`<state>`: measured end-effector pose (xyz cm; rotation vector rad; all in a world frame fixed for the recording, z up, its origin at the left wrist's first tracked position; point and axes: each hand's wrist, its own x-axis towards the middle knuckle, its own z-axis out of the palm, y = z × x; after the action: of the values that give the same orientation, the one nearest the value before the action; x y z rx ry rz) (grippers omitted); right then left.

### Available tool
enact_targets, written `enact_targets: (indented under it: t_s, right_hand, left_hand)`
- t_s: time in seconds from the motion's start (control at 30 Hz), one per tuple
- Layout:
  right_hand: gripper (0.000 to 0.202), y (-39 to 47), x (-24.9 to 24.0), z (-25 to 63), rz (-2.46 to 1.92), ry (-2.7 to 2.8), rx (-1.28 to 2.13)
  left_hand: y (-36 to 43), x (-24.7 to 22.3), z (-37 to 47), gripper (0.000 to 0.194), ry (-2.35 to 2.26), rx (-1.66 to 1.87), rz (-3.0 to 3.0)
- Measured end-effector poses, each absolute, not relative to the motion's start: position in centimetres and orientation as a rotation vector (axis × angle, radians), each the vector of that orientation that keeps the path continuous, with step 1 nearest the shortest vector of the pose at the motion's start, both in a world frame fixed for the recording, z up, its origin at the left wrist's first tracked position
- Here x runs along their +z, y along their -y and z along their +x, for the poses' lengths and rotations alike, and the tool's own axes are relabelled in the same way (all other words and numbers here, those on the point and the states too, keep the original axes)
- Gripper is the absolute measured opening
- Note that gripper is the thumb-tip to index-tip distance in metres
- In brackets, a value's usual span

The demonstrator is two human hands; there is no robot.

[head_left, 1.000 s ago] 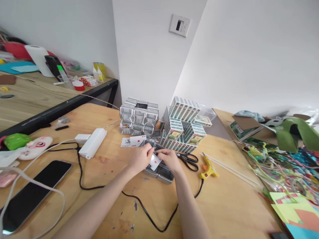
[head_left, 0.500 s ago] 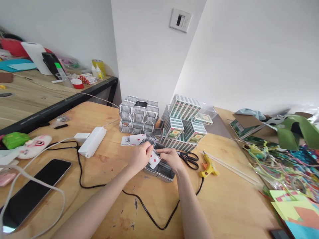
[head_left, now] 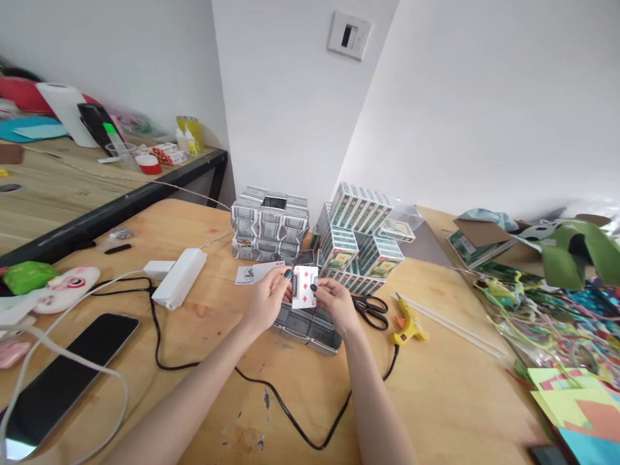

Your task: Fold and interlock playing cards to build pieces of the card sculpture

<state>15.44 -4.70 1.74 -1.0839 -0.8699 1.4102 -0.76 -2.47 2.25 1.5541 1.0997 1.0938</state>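
Observation:
Between my two hands a playing card with red diamonds is held up, its face toward me. My left hand pinches its left edge between thumb and fingers. At the card's right edge, my right hand grips with thumb and fingertips. Just below and behind it sits a grey box made of folded cards, open at the top. Two loose cards, one a joker, lie on the table beyond my left hand. A larger block built from folded cards stands behind them.
Stacked card packs rise behind my right hand. Black scissors and a yellow glue gun lie to the right, its black cable curving across the front. A white power adapter and a phone are at left.
The card has been raised and turned upright to face me above the grey box. Both hands have shifted to its opposite side edges.

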Motion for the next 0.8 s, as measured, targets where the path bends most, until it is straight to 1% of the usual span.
enact_targets:
  t_s: [0.13, 0.3, 0.47, 0.57, 0.8]
  right_hand:
    - [0.034, 4.7, 1.9, 15.4, -1.043, 0.868, 1.411]
    - [0.04, 4.7, 1.8, 15.3, -1.072, 0.931, 1.347]
    - [0.033, 4.6, 1.2, 15.5, -1.152, 0.925, 1.309]
    - [0.032, 4.5, 1.2, 15.5, -1.194, 0.901, 1.306]
    - [0.031, 4.5, 1.3, 15.3, -1.215, 0.891, 1.321]
  left_hand:
    - [2.2, 1.9, -0.8, 0.03, -1.085, 1.035, 1.631]
    - [1.9, 2.1, -0.6, 0.035, -1.101, 0.982, 1.688]
    - [1.6, 2.4, -0.7, 0.028, -1.049, 0.89, 1.678]
    - [1.4, 2.2, -0.7, 0.024, -1.07, 0.86, 1.706]
    - [1.5, 1.9, -0.5, 0.023, -1.201, 0.872, 1.806]
